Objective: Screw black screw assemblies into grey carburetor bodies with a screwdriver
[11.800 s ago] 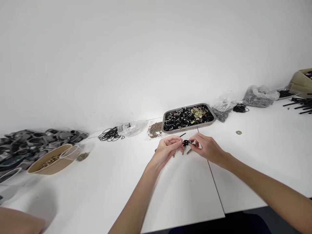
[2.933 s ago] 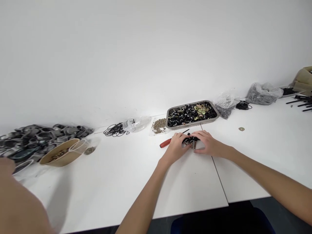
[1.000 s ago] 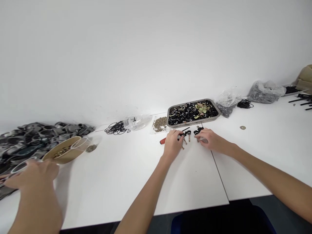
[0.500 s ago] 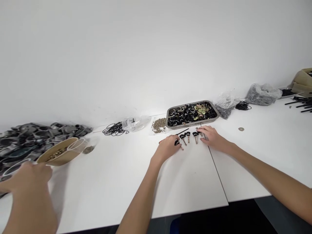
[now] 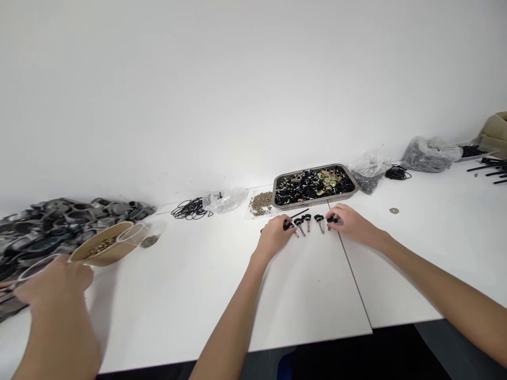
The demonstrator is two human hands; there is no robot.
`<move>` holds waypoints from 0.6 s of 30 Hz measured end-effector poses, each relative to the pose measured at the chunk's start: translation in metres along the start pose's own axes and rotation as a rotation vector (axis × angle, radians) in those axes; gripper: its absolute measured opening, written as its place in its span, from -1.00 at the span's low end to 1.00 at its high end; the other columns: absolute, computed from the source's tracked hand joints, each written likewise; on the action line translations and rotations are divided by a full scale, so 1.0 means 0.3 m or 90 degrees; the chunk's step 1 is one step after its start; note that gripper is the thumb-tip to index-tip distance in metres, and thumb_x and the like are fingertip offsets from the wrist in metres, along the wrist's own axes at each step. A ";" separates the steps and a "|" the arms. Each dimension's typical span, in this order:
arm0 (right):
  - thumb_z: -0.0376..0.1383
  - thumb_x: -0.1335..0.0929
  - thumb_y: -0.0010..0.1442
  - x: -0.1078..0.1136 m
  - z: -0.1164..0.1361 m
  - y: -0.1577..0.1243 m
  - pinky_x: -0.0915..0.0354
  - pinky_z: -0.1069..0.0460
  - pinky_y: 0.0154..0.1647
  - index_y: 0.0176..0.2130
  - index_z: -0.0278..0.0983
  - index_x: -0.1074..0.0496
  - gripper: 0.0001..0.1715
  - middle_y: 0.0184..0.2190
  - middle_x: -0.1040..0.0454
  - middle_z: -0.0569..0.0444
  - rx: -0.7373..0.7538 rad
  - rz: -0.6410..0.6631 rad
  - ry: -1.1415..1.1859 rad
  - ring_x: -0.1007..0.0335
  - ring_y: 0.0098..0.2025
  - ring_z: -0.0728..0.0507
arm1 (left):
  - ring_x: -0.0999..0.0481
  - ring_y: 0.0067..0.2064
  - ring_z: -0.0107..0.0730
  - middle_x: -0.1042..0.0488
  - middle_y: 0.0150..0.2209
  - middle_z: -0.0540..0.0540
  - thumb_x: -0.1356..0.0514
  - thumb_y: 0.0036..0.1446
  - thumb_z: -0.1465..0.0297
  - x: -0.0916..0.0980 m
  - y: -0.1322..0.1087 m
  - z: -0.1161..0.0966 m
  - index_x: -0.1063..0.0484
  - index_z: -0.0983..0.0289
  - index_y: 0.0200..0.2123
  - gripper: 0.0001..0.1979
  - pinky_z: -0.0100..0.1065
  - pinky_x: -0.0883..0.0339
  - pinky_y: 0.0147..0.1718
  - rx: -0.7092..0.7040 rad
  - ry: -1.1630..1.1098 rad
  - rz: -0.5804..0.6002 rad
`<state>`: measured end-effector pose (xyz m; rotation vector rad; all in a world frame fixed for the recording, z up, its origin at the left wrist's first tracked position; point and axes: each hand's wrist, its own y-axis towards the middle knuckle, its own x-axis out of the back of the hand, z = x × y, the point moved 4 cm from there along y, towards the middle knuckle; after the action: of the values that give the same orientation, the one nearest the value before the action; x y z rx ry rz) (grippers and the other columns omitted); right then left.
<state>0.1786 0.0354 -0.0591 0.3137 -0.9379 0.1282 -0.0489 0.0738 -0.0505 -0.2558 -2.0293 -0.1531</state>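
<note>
**Pinching Lightly at 2 Ends**

With the left hand, pinching the leftmost piece by its dark head, fingers and thumb curved around it. With the right hand, pinching the rightmost piece likewise, near the seam in the desk. Lying loose between the 2 hands: 3 middle pieces, heads away, stems slanting toward the near edge, all just in front of the metal tray. Impossible to tell the firmness of either pinch.

To handle well, hold by the head and leave the stem free for setting the angle. Stay low over the desk, turning each piece rather than dropping it; probably apt to roll on a round stem. Mind the spacing: wider between the 3rd and 4th pieces, counting from the left, than between the 2nd and 3rd. Avoid nudging the dark shaft just behind the left end. Avoid catching a stem in the seam. Sweep nothing toward the small brass parts left of the tray.
</note>
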 end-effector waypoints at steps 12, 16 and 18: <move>-0.35 -0.29 0.19 -0.027 -0.009 0.005 -0.32 -0.01 -0.24 -0.21 -0.25 -0.44 -0.83 -0.21 -0.39 0.02 0.028 -0.013 0.044 -0.38 -0.26 -0.09 | -0.47 -0.24 -0.28 -0.54 -0.29 0.05 -0.26 0.08 0.30 -0.016 0.005 -0.005 -0.49 0.20 -0.17 -0.77 -0.37 -0.19 -0.36 0.001 -0.005 -0.015; -0.35 -0.29 0.19 -0.032 -0.009 0.007 -0.36 -0.03 -0.21 -0.20 -0.24 -0.45 -0.82 -0.18 -0.40 0.01 0.054 -0.010 0.050 -0.40 -0.27 -0.10 | -0.48 -0.23 -0.27 -0.54 -0.28 0.05 -0.25 0.09 0.31 -0.014 0.001 -0.010 -0.49 0.20 -0.14 -0.76 -0.36 -0.19 -0.35 -0.004 -0.004 -0.011; -0.35 -0.29 0.19 -0.035 -0.011 0.007 -0.36 -0.04 -0.21 -0.19 -0.24 -0.45 -0.82 -0.17 -0.40 0.00 0.065 -0.012 0.051 -0.40 -0.26 -0.11 | -0.48 -0.23 -0.26 -0.54 -0.29 0.05 -0.24 0.09 0.31 -0.014 0.001 -0.012 -0.49 0.20 -0.14 -0.76 -0.36 -0.20 -0.35 -0.006 -0.003 -0.011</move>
<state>0.1745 0.0388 -0.0691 0.4095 -0.8508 0.1707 -0.0440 0.0728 -0.0527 -0.2446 -2.0357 -0.1726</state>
